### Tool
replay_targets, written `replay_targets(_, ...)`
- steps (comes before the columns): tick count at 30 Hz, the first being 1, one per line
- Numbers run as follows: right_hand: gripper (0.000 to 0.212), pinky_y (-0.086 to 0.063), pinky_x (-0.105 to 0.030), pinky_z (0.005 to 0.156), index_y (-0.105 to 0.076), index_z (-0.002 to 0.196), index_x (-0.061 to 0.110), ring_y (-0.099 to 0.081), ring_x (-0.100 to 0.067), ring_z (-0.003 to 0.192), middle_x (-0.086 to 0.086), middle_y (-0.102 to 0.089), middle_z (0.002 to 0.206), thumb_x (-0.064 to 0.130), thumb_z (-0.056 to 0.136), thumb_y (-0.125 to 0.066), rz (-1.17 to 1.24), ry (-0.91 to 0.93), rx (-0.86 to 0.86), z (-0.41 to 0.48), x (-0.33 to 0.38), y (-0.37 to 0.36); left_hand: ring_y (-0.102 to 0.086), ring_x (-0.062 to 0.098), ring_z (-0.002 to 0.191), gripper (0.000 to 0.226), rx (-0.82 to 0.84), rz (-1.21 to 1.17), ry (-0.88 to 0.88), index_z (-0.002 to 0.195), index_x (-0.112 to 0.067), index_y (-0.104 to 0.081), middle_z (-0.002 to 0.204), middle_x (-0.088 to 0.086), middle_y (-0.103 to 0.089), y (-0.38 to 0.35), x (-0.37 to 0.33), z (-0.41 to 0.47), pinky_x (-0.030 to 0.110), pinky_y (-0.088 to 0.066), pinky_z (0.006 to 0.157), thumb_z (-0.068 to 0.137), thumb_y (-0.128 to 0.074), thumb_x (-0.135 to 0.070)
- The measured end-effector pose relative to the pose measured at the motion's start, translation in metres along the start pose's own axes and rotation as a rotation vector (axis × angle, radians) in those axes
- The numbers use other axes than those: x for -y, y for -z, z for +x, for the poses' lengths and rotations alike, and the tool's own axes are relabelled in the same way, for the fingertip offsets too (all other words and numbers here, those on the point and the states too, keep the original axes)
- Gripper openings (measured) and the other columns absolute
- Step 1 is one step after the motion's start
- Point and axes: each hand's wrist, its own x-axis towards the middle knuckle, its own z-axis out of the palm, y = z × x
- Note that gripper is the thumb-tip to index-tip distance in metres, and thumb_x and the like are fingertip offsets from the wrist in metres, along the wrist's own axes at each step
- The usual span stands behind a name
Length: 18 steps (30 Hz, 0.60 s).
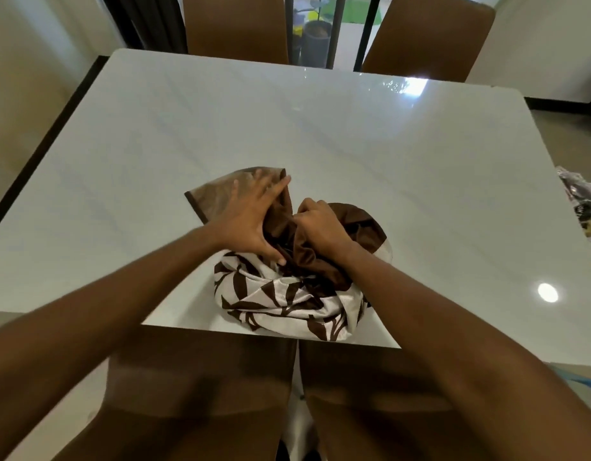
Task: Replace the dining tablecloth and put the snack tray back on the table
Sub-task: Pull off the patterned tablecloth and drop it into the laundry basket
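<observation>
1. Head view, my left hand: the fingers are straight and spread wide, lying flat on a plain tan flap of the tablecloth. They point toward 1 o'clock. The thumb rests against a dark brown fold.
2. Head view, my right hand: the fingers are curled tight and bunched on a dark brown gather of the same cloth, just beside my left hand at its 3 o'clock. The fingertips are buried in the folds.
3. The tablecloth sits in a crumpled heap at the 6 o'clock edge of the table. Its cream part with the brown leaf print reaches the rim nearest me.
4. The table top is glossy and white, with light glinting at 1 o'clock and 4 o'clock.
5. Shiny packets lie at the 3 o'clock edge, cut off by the frame; I cannot tell whether a tray is under them.
6. Two brown chairs stand at 12 o'clock, and two more are tucked in at 6 o'clock below my arms.
7. A potted plant stands beyond dark bars between the far chairs.
</observation>
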Motion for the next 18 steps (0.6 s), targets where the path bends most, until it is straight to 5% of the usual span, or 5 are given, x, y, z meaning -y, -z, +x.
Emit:
replay_targets(4, 0.015, -0.036, -0.039, 0.081, -0.073, 0.092, 0.015, -0.056, -0.027, 0.097, 0.000, -0.070, 0.085, 0.025, 0.092, -0.062, 0.093, -0.031, -0.079, -0.017, -0.003, -0.002, -0.019, 0.027, 0.149, 0.149, 0.316, -0.137, 0.093, 0.156, -0.035, 0.013, 0.163, 0.007, -0.018, -0.016, -0.003, 0.011, 0.049, -0.019, 0.122, 0.048, -0.082, -0.072)
replay_targets(7, 0.019, -0.044, -0.044, 0.083, -0.065, 0.109, 0.019, -0.058, -0.030, 0.090, -0.003, -0.069, 0.095, 0.026, 0.091, -0.061, 0.239, -0.200, -0.095, -0.026, -0.007, 0.001, -0.055, 0.022, 0.121, 0.110, 0.258, -0.213, 0.042, 0.143, -0.037, -0.030, 0.128, -0.010, -0.057, -0.039, -0.019, 0.005, 0.019, -0.045, 0.096, 0.051, -0.088, -0.052)
replay_targets(12, 0.076, -0.043, -0.052, 0.105, -0.040, 0.144, 0.036, -0.055, -0.026, 0.124, -0.002, -0.057, 0.139, 0.047, 0.075, -0.071, 0.496, -0.291, 0.021, -0.031, -0.026, 0.049, -0.058, 0.024, 0.118, 0.086, 0.170, -0.154, 0.095, 0.141, -0.020, -0.043, 0.130, 0.002, -0.059, -0.054, -0.037, 0.001, 0.042, -0.048, 0.100, 0.068, -0.084, -0.040)
replay_targets(15, 0.121, -0.017, -0.067, 0.119, -0.008, 0.152, 0.058, -0.026, -0.027, 0.150, 0.004, -0.024, 0.165, 0.082, 0.054, -0.076, 0.450, -0.210, 0.267, -0.056, -0.031, 0.062, -0.062, 0.028, 0.113, 0.071, 0.170, -0.105, 0.075, 0.140, -0.017, -0.045, 0.125, 0.007, -0.064, -0.053, -0.042, 0.003, 0.044, -0.050, 0.094, 0.078, -0.077, -0.027)
replay_targets(18, 0.145, -0.002, -0.071, 0.114, 0.018, 0.149, 0.059, 0.004, -0.041, 0.153, -0.002, 0.019, 0.168, 0.084, 0.043, -0.078, 0.138, -0.066, 0.426, -0.089, -0.022, 0.043, -0.065, 0.025, 0.104, 0.061, 0.122, -0.094, -0.018, 0.135, -0.017, -0.048, 0.117, 0.006, -0.067, -0.046, -0.043, 0.008, 0.043, -0.052, 0.088, 0.080, -0.075, -0.029)
